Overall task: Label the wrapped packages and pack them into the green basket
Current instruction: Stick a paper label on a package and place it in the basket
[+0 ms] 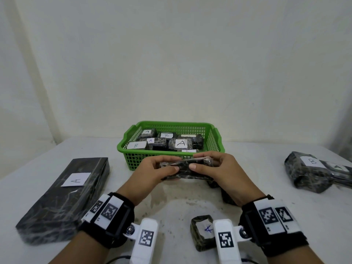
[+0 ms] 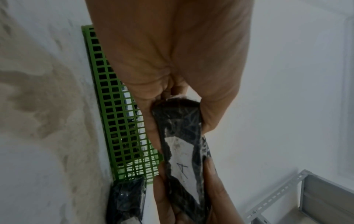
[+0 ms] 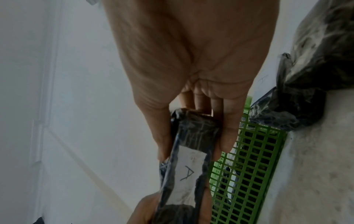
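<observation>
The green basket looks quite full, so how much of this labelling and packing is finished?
Done: the green basket holds several labelled packages. In hand: left hand and right hand grip a package labelled A. Left: the long A box, the B bundle and a small A package.

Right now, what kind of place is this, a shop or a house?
Probably a small packing room, not a shop. A plain white table holds a green basket of wrapped, lettered packages, and grey metal shelving stands by a bare wall.
</observation>
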{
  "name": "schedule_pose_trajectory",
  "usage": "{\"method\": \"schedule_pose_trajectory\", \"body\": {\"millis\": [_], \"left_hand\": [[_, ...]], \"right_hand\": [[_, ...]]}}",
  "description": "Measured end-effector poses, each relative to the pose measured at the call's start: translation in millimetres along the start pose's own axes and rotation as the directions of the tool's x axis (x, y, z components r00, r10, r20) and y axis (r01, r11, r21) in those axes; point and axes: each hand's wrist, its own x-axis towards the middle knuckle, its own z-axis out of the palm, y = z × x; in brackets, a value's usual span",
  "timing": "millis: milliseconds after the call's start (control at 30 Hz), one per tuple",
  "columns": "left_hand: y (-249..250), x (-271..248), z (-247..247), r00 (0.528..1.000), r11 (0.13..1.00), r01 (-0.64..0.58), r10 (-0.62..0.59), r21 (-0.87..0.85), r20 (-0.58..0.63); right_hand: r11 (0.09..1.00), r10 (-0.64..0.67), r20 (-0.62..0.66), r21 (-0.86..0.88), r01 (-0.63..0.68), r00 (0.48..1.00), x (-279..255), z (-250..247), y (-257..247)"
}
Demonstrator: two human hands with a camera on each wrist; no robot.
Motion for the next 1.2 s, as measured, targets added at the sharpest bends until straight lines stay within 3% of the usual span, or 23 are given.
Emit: {"method": "schedule_pose_trajectory", "body": {"millis": [233,433,600,900,1200], "left_hand": [[-1,0,-3,1.000,1.000,-0.017,0.017,0.004,0.004],[5,-1,-5,0.999,0.996,0.017,-0.014,-0.091,0.037],[6,-3,-6,0.996,0.995,-0.085,0.086,0.054,-0.030],[8,-5,-5,0.989,0.988,-0.149,0.148,0.031,0.014],[10,-6,-3,0.988,0.988,-0.155,0.155,0.013,-0.013]], "right_hand": [[1.000,-0.001,0.003,-0.019,0.001,1.000,-1,4,-1],[1.000,-0.016,0.021,0.000,0.016,1.000,1,-6,-1],[0.999,-0.027,0.035,-0.018,0.028,0.999,0,-4,-1],[0.973,0.145,0.017,0.179,-0.146,0.989,3,1,-2],[0.983,0.082,-0.011,0.168,-0.079,0.997,2,1,-2]]}}
